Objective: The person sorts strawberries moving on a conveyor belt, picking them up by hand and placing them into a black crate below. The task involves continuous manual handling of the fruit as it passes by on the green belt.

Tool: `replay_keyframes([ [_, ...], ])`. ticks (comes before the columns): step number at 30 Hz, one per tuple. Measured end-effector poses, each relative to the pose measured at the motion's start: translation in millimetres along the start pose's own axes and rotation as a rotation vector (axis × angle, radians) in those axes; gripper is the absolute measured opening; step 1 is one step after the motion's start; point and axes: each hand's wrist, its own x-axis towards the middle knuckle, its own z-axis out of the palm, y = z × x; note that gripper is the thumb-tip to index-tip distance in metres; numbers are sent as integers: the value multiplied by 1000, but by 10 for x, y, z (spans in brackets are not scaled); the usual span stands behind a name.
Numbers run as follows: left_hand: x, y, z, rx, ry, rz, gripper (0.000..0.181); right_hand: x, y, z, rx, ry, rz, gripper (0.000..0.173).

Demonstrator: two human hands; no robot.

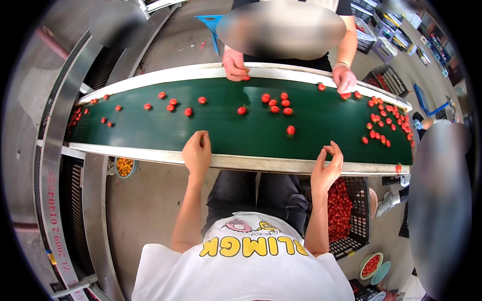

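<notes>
A green conveyor belt [218,128] runs across in front of me, with red cherry tomatoes scattered on it and bunched at its right end. My left hand [198,150] rests at the near metal rail, fingers curled together; whether anything is between them is hidden. Further right, my right hand [328,161] hovers over the same rail, thumb and fingers bent towards each other, with no tomato visible in it. The nearest single tomato [290,130] lies on the belt between my hands, beyond them. A cluster of tomatoes [274,109] sits farther across.
Across the belt, a co-worker's gloved hand [234,66] holds a tomato; the other gloved hand [344,78] touches tomatoes. A black crate of tomatoes [340,210] stands below right. A bowl of yellow fruit [125,167] is below left, near a metal frame [94,210]. Another person stands right.
</notes>
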Motion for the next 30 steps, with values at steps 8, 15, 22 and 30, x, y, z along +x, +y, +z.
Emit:
replay_keyframes([
  [8,-1,-238,-52,-339,171,-132,10,-57,-43,393,-233,-221,-38,19],
  [15,-37,-510,-197,-693,401,-275,17,-126,-203,506,-293,-256,7,12],
  [22,11,-649,-235,-637,384,-251,17,-216,-314,613,-249,-234,87,20],
  [30,68,-824,-320,-655,392,-289,15,-293,-442,731,-253,-244,99,21],
])
